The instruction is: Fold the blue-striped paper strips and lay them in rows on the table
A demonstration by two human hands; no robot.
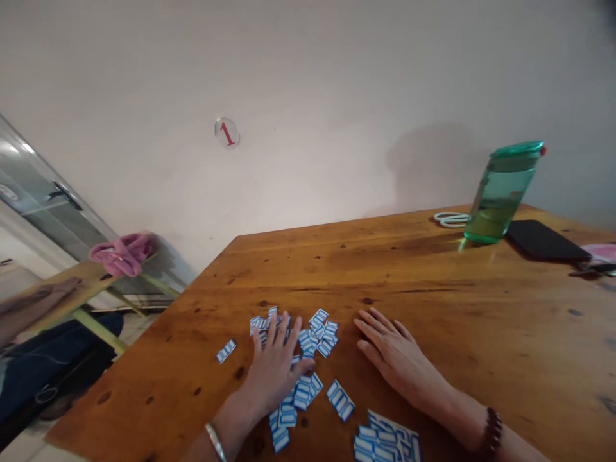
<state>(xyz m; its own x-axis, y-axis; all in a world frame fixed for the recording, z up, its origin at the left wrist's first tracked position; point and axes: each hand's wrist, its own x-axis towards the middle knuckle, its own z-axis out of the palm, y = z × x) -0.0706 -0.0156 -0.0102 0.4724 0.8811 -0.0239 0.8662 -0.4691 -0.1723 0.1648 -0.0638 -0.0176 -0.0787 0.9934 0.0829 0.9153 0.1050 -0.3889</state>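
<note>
My left hand (275,362) is spread open, palm down, over a loose scatter of small blue-and-white label strips (315,332). Some strips lie partly hidden under its fingers and palm. To its left is a single strip (226,351), apart from the others. My right hand (397,353) lies flat on the wooden table (409,282), fingers stretched out and nothing in it. Between the hands, nearer to me, rests another small group of strips (341,400). A thicker overlapping pile of strips (386,439) sits at the bottom edge of the view, below my right hand.
A green water bottle (503,192) stands at the back right, beside a white cable loop (452,219) and a flat black device (547,240). At left, another person's arm (38,298) rests on a second table holding a pink cloth item (122,254). A wall borders the back.
</note>
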